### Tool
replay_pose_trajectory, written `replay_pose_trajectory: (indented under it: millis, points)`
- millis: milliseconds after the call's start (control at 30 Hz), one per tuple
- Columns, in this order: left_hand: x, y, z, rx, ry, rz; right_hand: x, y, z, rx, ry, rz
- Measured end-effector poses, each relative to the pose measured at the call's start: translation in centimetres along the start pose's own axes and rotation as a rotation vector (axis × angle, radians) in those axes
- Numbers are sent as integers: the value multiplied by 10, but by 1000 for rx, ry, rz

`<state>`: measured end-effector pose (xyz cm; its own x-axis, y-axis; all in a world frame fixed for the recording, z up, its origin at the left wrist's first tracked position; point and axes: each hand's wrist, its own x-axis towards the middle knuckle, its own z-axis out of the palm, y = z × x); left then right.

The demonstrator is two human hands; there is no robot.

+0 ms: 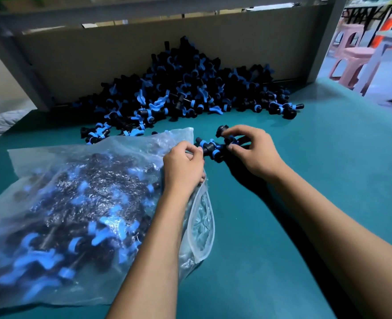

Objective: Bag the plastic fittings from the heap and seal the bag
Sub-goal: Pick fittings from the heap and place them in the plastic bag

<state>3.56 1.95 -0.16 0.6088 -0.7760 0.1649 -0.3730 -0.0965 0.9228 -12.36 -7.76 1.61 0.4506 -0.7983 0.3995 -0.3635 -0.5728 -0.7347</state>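
A big heap of black and blue plastic fittings (pixel 185 88) lies at the back of the teal table (pixel 305 203), against a cardboard wall. A clear plastic bag (pixel 75 203), well filled with the same fittings, lies at the front left with its open mouth facing right. My left hand (pixel 183 166) rests on the bag's mouth edge and pinches the end of a small cluster of fittings (pixel 210 149). My right hand (pixel 252 150) grips the other side of that cluster, just right of the bag's mouth.
A brown cardboard wall (pixel 86 58) with a grey frame closes the table's back. Pink plastic stools (pixel 351 61) stand beyond the table at the far right. A few loose fittings (pixel 98 132) lie between the heap and the bag.
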Motion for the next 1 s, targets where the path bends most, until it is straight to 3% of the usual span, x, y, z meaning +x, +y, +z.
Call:
replay_pose_trajectory:
  millis: [167, 267, 333, 400, 667, 1000]
  points:
    - [5, 6, 4, -289, -96, -115, -11, -7, 6, 763, 78, 200]
    - [-1, 12, 9, -486, -273, -90, -13, -7, 8, 1066, 38, 299]
    - [-6, 19, 10, -644, -324, -100, -13, -3, 10, 1089, 28, 329]
    - [-5, 23, 9, -711, -274, -121, -12, 0, 11, 1037, 37, 330]
    - [-8, 19, 5, -534, -171, -110, -14, -1, 19, 681, -72, 247]
    - [-3, 17, 3, -867, -51, -285, -12, 0, 19, 780, -62, 255]
